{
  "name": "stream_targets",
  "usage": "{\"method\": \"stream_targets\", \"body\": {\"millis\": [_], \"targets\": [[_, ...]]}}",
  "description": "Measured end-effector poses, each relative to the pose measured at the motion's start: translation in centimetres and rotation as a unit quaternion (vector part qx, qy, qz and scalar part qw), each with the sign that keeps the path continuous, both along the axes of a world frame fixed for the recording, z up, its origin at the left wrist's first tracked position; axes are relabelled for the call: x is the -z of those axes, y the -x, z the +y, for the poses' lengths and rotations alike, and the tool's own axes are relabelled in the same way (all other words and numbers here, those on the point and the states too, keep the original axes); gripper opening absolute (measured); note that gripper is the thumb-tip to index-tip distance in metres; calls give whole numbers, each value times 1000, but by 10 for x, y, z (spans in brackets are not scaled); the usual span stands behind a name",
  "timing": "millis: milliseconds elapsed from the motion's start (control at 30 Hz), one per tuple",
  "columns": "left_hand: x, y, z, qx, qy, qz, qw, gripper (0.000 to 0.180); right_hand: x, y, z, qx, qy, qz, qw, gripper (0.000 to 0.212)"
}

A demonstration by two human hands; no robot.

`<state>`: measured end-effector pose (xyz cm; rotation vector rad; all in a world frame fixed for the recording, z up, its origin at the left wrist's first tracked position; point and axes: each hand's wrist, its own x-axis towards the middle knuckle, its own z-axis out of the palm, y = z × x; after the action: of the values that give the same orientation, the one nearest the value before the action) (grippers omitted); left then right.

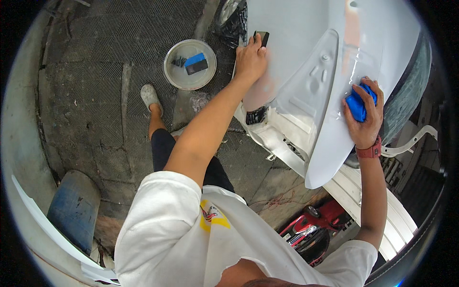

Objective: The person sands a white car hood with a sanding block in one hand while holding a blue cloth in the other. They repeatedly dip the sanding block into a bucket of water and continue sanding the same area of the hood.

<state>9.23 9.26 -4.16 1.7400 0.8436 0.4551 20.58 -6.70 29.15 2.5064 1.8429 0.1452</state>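
A pale grey-white car body [296, 28] fills the upper right, with dull pinkish patches and a wet, shiny streak. My left hand [251, 60] is closed on a small dark block [262, 39], like a sanding block, pressed to the panel by the wheel. My fingers partly cover the block. Farther right, my right hand [367, 117] grips a bright blue, crumpled cloth-like piece [358, 101] against the panel's outer stretch near the glass. A red watch [370, 148] is on the right wrist. Between the hands lies a recessed, moulded area [311, 79] of the body.
A round tub [166, 71] with blue and black blocks inside stands on the dark textured floor [100, 86], left of the car. A wheel [233, 14] shows at the top. Lower left is a blue barrel [74, 205]; a red vehicle [311, 229] stands lower right.
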Motion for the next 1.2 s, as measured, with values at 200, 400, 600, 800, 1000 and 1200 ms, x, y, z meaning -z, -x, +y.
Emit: {"method": "stream_targets", "body": {"millis": [200,400,600,800,1000,1200], "targets": [[-46,91,-90,35,-25,-110,993,59,-3,5,-2,-37,26,-45,998,53],[-17,1,9,20,10,-19,1000,60,-4,3,12,-42,80,-42,995,43],[-46,73,-79,27,-5,-57,998,62,7,30,44,45,43,52,997,18],[-55,33,-43,9,29,-56,998,65,82,50,87,42,187,-3,981,17],[-59,68,-65,11,39,-47,998,62,17,18,73,14,110,-71,991,21],[-29,46,-53,-15,63,-53,997,62,-9,-19,21,-39,62,-7,997,28]]}}
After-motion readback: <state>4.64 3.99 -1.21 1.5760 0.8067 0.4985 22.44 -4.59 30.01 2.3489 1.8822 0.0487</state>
